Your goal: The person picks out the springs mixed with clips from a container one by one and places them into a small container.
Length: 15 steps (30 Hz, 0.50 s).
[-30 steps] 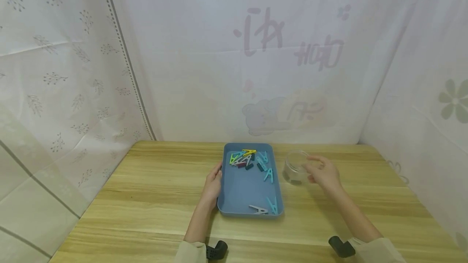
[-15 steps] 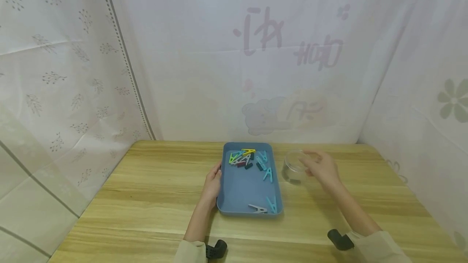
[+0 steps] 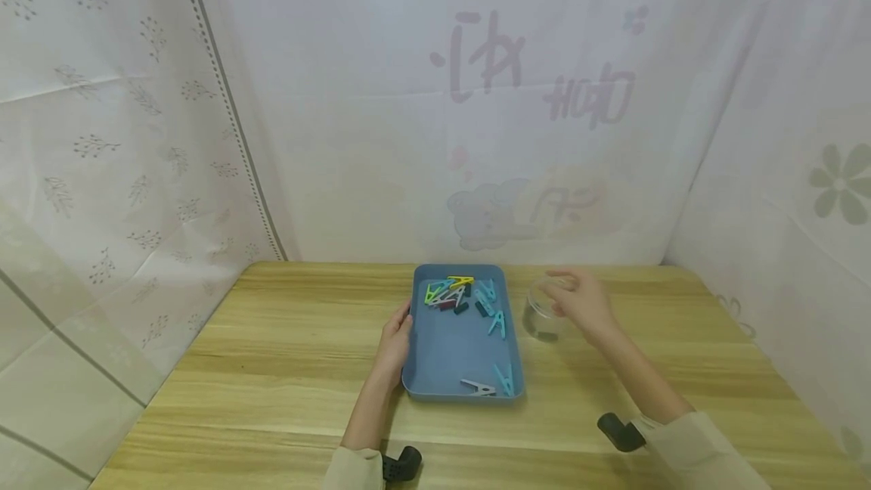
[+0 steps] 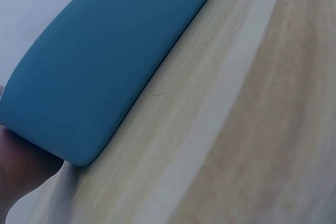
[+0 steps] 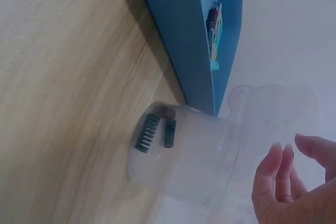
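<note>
My left hand (image 3: 392,345) grips the left side of a blue rectangular tray (image 3: 449,354), thumb at its rim. In the left wrist view, part of that hand (image 4: 23,169) shows below the tray's corner. Clothespins in light blue, grey, yellow and green lie in the tray, among them a yellow clothespin (image 3: 461,280). Small dark green and dark red springs lie with them. To the tray's right stands a clear round jar (image 3: 537,324) with dark springs (image 5: 147,134) at its bottom. Over the jar's mouth hovers my right hand (image 3: 584,305), thumb and fingertips apart, nothing between them.
The tray and jar stand on a wood-grain table (image 3: 286,369), close to each other. Behind the table's far edge hangs a pale printed curtain (image 3: 354,134), and similar cloth closes off both sides.
My right hand has moved left, from the jar's right side to over its mouth. The left hand keeps its hold on the tray, and the clothespins lie as before.
</note>
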### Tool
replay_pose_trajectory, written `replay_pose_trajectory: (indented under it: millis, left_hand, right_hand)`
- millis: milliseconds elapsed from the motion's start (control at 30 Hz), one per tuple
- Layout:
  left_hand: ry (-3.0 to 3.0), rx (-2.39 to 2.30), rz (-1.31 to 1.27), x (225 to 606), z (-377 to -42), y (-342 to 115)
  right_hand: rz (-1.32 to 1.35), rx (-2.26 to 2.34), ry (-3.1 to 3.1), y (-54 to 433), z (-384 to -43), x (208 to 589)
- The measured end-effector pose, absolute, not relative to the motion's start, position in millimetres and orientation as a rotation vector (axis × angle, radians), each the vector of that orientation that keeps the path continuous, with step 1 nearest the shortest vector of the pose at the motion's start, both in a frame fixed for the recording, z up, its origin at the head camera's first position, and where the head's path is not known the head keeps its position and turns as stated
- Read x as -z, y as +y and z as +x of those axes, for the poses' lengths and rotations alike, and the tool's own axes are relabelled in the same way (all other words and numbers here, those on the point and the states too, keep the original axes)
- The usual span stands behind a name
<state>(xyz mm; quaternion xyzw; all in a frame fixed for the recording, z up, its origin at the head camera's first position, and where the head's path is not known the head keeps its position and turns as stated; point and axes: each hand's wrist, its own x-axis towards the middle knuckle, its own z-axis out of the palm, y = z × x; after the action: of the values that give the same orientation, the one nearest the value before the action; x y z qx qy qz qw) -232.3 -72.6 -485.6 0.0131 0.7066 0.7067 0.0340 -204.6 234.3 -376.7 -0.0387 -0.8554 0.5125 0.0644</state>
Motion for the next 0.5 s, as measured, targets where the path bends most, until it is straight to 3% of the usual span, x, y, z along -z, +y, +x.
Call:
replay_pose_trajectory:
  millis: [500]
  left_hand:
    - [2.170,-2.182,0.037,486.6,-233.7,-71.9]
  right_hand:
    - [-0.030,-1.593,-2.631,210.1,-214.7,368.9]
